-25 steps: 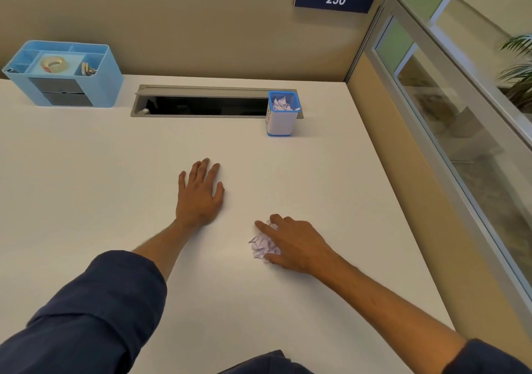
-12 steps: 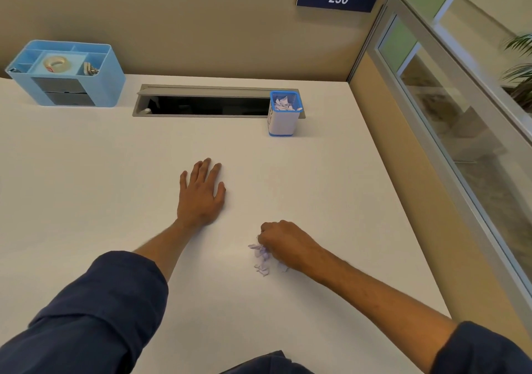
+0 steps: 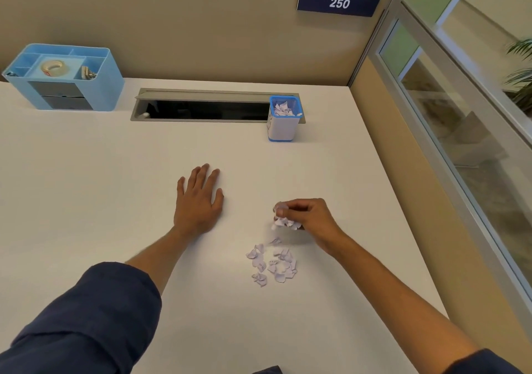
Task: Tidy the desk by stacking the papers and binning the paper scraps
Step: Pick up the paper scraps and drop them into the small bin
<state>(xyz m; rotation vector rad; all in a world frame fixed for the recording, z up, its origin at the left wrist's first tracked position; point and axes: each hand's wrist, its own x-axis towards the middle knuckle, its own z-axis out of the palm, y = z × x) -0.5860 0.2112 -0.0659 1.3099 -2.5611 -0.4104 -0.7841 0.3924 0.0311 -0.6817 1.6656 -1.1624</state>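
Judging progress, head view: the binning looked partly done, with one more trip in hand and more to follow.
Right hand: the right hand [image 3: 309, 218] was pinched closed on a small bunch of paper scraps [image 3: 283, 221], raised just above the desk [image 3: 86, 201], on the near side of the bin and well apart from it.
Left hand: the left hand [image 3: 198, 201] lay flat and spread on the desk, holding nothing, left of the bin's line and nearer the person.
Loose scraps: a scatter of loose scraps [image 3: 272, 264] lay on the desk nearer still than the held bunch, so at least one further pick-up seemed needed.
Bin: the small blue bin [image 3: 283, 122] stood at the back beside the cable slot [image 3: 201, 109] and already held crumpled paper.
Papers: no sheets to stack showed anywhere; whether that step was finished could not be told.
Organiser: a blue organiser [image 3: 63, 77] sat far left of the bin.
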